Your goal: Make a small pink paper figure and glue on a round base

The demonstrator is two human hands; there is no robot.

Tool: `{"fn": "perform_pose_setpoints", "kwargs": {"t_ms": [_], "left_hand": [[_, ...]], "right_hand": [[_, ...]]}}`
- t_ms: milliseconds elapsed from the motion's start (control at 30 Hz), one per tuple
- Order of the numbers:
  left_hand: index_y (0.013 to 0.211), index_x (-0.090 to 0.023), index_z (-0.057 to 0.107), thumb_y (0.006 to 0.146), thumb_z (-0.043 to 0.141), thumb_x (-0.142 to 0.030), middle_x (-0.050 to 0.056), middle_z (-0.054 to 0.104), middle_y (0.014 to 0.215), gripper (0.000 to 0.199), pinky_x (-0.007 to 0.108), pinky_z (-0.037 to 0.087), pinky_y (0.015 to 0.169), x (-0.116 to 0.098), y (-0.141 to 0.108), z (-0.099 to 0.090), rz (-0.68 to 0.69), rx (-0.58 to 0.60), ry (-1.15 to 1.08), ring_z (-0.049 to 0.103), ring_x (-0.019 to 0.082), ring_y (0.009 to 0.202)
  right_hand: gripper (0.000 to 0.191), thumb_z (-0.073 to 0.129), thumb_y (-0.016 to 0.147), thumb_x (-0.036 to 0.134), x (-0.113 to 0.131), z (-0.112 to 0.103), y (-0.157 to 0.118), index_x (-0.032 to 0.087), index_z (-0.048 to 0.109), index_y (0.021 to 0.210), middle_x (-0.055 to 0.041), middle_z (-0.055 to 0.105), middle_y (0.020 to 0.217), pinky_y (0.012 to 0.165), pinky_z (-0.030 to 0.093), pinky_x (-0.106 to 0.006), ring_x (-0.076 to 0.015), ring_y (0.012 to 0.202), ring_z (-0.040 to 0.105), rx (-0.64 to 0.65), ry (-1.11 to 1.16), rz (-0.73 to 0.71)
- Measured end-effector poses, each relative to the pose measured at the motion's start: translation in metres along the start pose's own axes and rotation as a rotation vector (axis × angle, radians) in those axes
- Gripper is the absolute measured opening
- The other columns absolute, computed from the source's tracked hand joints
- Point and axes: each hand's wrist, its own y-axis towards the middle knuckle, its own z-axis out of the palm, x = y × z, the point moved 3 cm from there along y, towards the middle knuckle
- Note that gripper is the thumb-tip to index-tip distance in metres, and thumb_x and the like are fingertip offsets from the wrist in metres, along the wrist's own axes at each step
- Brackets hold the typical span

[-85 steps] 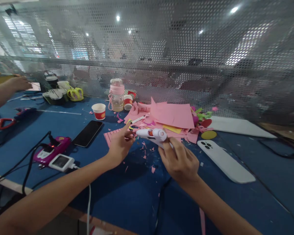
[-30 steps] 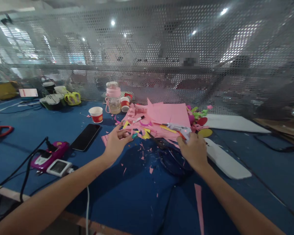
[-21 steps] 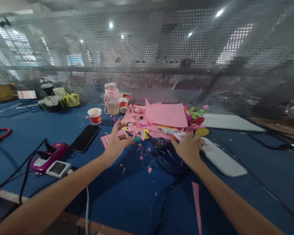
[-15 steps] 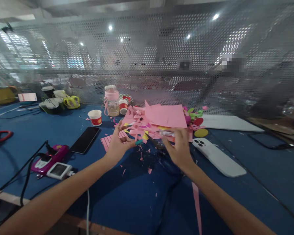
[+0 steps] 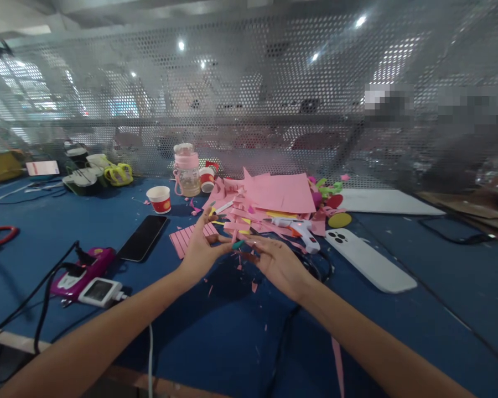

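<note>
My left hand pinches a small teal piece, perhaps paper, between thumb and fingers. From the right, the closed fingertips of my right hand touch the same piece. Just behind them a pink paper strip stands out; whether it joins the teal piece I cannot tell. A white glue gun with an orange part lies just beyond my right hand. Pink paper sheets and scraps are heaped behind both hands. A striped pink paper piece lies beside my left fingers.
Left of my hands are a black phone, a paper cup and a purple power strip with cables. A pink-lidded bottle stands behind. A white phone lies to the right. A perforated screen closes off the back.
My right hand has let go of the glue gun, which now lies on the table. It has moved left to the teal piece, which my left hand still holds.
</note>
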Motion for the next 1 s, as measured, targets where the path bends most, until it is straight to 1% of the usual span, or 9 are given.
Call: {"fn": "perform_pose_setpoints", "kwargs": {"t_ms": [100, 267, 333, 500, 633, 767, 900, 1000], "left_hand": [[0.134, -0.033, 0.034, 0.051, 0.073, -0.008, 0.011, 0.039, 0.13, 0.095, 0.021, 0.054, 0.059, -0.002, -0.0006, 0.0001, -0.003, 0.001, 0.029, 0.061, 0.004, 0.062], [0.134, -0.03, 0.034, 0.05, 0.074, -0.008, 0.011, 0.04, 0.13, 0.095, 0.022, 0.055, 0.06, -0.0024, -0.0011, 0.0011, -0.03, 0.009, 0.036, 0.063, 0.005, 0.061], [0.134, -0.03, 0.035, 0.05, 0.074, -0.008, 0.012, 0.04, 0.13, 0.095, 0.022, 0.055, 0.059, -0.0012, -0.0012, 0.0013, -0.041, 0.009, 0.036, 0.063, 0.006, 0.061], [0.133, -0.031, 0.036, 0.05, 0.074, -0.007, 0.012, 0.042, 0.129, 0.094, 0.023, 0.055, 0.058, 0.0004, -0.0016, 0.0018, -0.08, -0.017, 0.033, 0.064, 0.006, 0.059], [0.134, -0.03, 0.036, 0.051, 0.073, -0.005, 0.012, 0.042, 0.128, 0.094, 0.024, 0.055, 0.059, -0.0008, -0.0019, 0.002, -0.109, -0.029, 0.038, 0.064, 0.007, 0.059], [0.134, -0.031, 0.035, 0.052, 0.072, -0.004, 0.012, 0.042, 0.126, 0.094, 0.026, 0.055, 0.061, -0.0001, -0.0017, 0.0008, -0.116, -0.037, 0.028, 0.064, 0.007, 0.059], [0.134, -0.032, 0.034, 0.051, 0.073, -0.006, 0.01, 0.045, 0.123, 0.096, 0.025, 0.055, 0.059, 0.002, -0.0012, 0.0, -0.122, -0.042, 0.032, 0.063, 0.006, 0.057], [0.132, -0.03, 0.037, 0.049, 0.075, -0.007, 0.009, 0.046, 0.121, 0.095, 0.023, 0.054, 0.058, 0.0022, -0.0007, -0.0002, -0.109, -0.039, 0.038, 0.062, 0.005, 0.056]], "right_hand": [[0.017, 0.077, 0.055, 0.029, 0.0004, 0.0002, -0.0007, 0.019, 0.072, 0.067, -0.0064, 0.072, 0.084, 0.077, 0.048, -0.035, -0.0217, 0.088, 0.063, -0.009, 0.022, 0.019], [0.024, 0.081, 0.047, 0.02, 0.0, -0.0008, -0.0013, 0.02, 0.07, 0.068, -0.0001, 0.071, 0.075, 0.075, 0.048, -0.03, -0.0154, 0.076, 0.064, -0.079, 0.139, 0.077], [0.025, 0.081, 0.046, 0.017, 0.0003, -0.0008, -0.0015, 0.02, 0.068, 0.067, 0.0009, 0.071, 0.074, 0.074, 0.048, -0.03, -0.015, 0.073, 0.064, -0.098, 0.165, 0.083], [0.024, 0.079, 0.049, 0.017, 0.0013, 0.0013, -0.0026, 0.019, 0.066, 0.069, -0.0003, 0.07, 0.074, 0.076, 0.047, -0.033, -0.0176, 0.076, 0.065, -0.098, 0.154, 0.08], [0.026, 0.079, 0.048, 0.017, 0.0009, 0.0016, -0.0032, 0.019, 0.067, 0.071, 0.0, 0.07, 0.077, 0.075, 0.047, -0.03, -0.0157, 0.077, 0.064, -0.125, 0.139, 0.083], [0.022, 0.078, 0.051, 0.017, 0.0004, 0.0025, -0.0034, 0.02, 0.067, 0.07, 0.0, 0.069, 0.079, 0.076, 0.048, -0.03, -0.0153, 0.077, 0.064, -0.138, 0.107, 0.094], [0.022, 0.077, 0.052, 0.018, -0.0005, 0.0037, -0.0042, 0.019, 0.068, 0.072, -0.0012, 0.069, 0.083, 0.077, 0.048, -0.031, -0.0161, 0.079, 0.064, -0.143, 0.107, 0.104], [0.024, 0.077, 0.052, 0.018, -0.0011, 0.002, -0.0044, 0.021, 0.068, 0.074, -0.0006, 0.07, 0.086, 0.076, 0.047, -0.027, -0.0147, 0.084, 0.063, -0.182, 0.104, 0.092]]}}
